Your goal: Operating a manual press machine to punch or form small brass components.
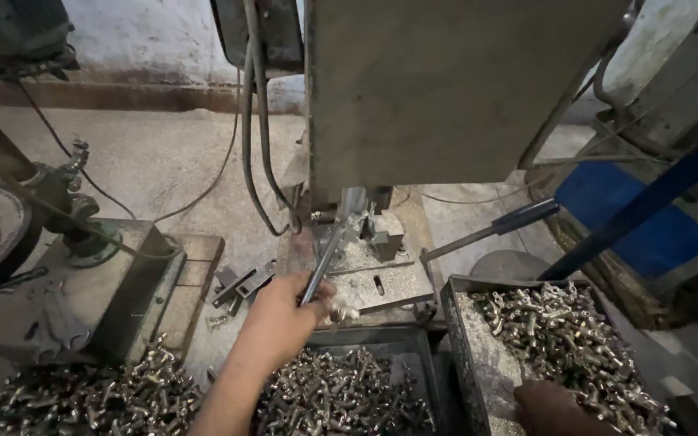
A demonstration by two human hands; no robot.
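Note:
My left hand (282, 318) grips a long thin metal rod (326, 257) that slants up towards the jig (369, 234) under the grey machine head (446, 89); a small shiny metal part (342, 311) sits at my fingertips. At the bottom right, my right hand (555, 408) rests among shiny metal fittings in a grey metal tray (456, 323). Whether it holds one is hidden.
A dark tray (414, 343) of similar fittings lies below my left hand, and a loose heap of them (82, 396) fills the bottom left. A blue-handled lever (494, 226) juts out right of the jig. A wrench (62, 323) lies on the block at left. Cables (252, 145) hang from the machine.

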